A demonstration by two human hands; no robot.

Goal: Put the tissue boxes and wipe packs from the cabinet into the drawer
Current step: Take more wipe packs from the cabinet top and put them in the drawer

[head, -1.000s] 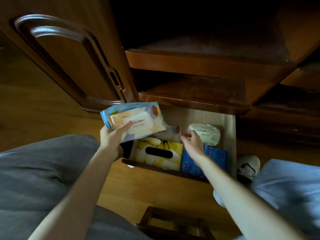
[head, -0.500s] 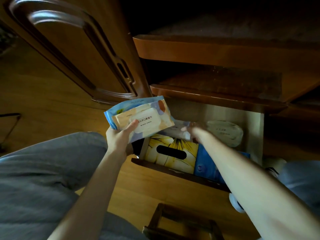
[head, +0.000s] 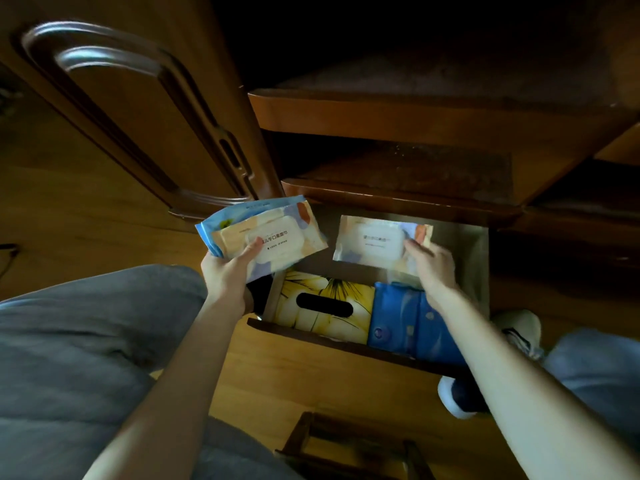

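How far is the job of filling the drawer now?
Done: a yellow tissue box and a blue pack already lie side by side in the drawer. In hand: the left hand holds one wipe pack beside the drawer, and the right hand holds a second wipe pack over its back part. Left: both packs must go in. The visible cabinet shelves look bare, though dark.

In the open drawer [head: 479, 258] one tissue box [head: 325, 306] lies at nine o'clock of another [head: 408, 323], touching it, with one wipe pack [head: 377, 242] above their twelve o'clock side and a second wipe pack [head: 266, 233] over the drawer's ten o'clock corner.
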